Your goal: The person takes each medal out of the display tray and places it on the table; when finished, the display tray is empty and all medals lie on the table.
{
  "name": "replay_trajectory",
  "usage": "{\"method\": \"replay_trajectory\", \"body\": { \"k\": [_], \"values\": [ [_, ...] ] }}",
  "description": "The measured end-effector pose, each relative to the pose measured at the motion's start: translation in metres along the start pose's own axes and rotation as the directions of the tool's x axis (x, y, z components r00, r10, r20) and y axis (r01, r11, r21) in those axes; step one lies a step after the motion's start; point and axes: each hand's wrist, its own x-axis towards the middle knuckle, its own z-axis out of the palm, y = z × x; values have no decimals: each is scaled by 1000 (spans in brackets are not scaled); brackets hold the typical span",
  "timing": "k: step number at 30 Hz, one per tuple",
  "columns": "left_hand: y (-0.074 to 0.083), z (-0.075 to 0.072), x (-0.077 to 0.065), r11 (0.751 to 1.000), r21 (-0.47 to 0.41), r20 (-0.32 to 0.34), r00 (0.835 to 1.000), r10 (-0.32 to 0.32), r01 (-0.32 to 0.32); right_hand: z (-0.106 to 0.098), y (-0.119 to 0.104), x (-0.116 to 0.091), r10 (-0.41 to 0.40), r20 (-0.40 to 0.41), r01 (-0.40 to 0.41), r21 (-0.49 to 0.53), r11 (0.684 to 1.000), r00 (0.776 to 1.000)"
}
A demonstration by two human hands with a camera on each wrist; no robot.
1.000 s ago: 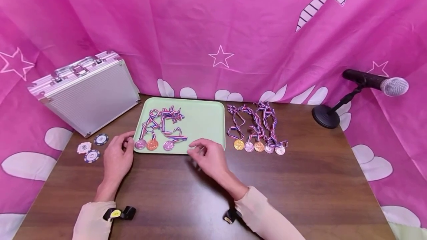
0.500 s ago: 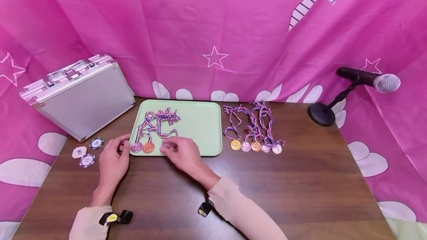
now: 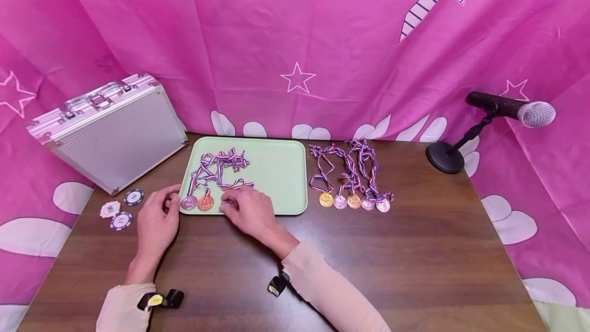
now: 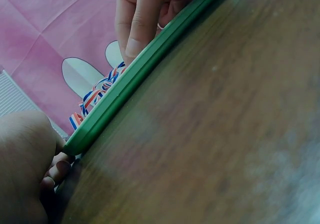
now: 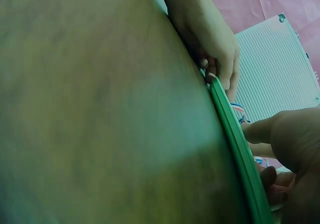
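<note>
My left hand (image 3: pixel 159 219) holds the front left corner of a pale green tray (image 3: pixel 283 175), its thumb and fingers at the rim. Several medals on striped red, white and blue ribbons (image 3: pixel 221 165) lie on the tray. A purple-tinted silver medal (image 3: pixel 189 202) and a bronze medal (image 3: pixel 205 203) sit along its front edge. Over the tray's front part, my right hand (image 3: pixel 251 211) pinches another silver medal (image 3: pixel 228 202), mostly hidden under its fingers. In the right wrist view both hands are close to the green tray rim (image 5: pixel 235 144).
Right of the tray lies a row of medals with ribbons, gold medal (image 3: pixel 325 200) first. A silver case (image 3: pixel 115 137) stands at the back left, with poker chips (image 3: pixel 121 221) before it. A microphone (image 3: pixel 511 107) on a black stand is at the back right, before a pink curtain (image 3: pixel 369 40).
My right hand has moved left across the tray front and come down onto the silver medal. The left hand stays at the tray corner. The head view has shifted slightly.
</note>
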Motion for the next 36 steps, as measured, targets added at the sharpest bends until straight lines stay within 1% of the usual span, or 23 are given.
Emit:
{"method": "replay_trajectory", "body": {
  "k": [4,7,10,14,19,22,24,26,28,30,33,36],
  "values": [
    [-1,1,0,1000,1,-3,1000,1,-1,-6,6,0,1,41,0,-14,1000,999],
    [-1,0,0,1000,-1,-2,1000,0,0,-12,10,0,16,71,-15,-4,1000,997],
    [-3,0,-1,1000,4,3,1000,-2,2,-17,16,1,35,83,-35,7,999,996],
    [-3,0,0,1000,8,8,1000,-6,6,-22,26,0,44,83,-45,19,999,996],
    [-3,1,1,1000,6,4,1000,-7,7,-29,34,-4,30,68,-33,39,999,997],
    [-3,1,1,1000,5,3,1000,-6,6,-32,38,-8,44,42,-48,90,995,998],
    [-4,1,1,1000,7,1,1000,-4,4,-34,39,-9,76,15,-77,139,987,997],
    [-4,1,1,1000,8,1,1000,-1,1,-35,41,-9,126,-18,-120,195,974,992],
    [-4,1,1,1000,8,4,1000,-1,1,-34,42,-9,187,-48,-171,241,955,981],
    [-4,1,1,1000,9,9,1000,-3,3,-33,43,-8,246,-64,-221,264,939,967],
    [-4,1,0,1000,5,16,1000,-9,9,-30,42,-7,316,-65,-290,261,921,946],
    [-3,0,0,1000,1,14,1000,-8,8,-25,39,-6,355,-66,-334,213,918,933]
  ]
}}
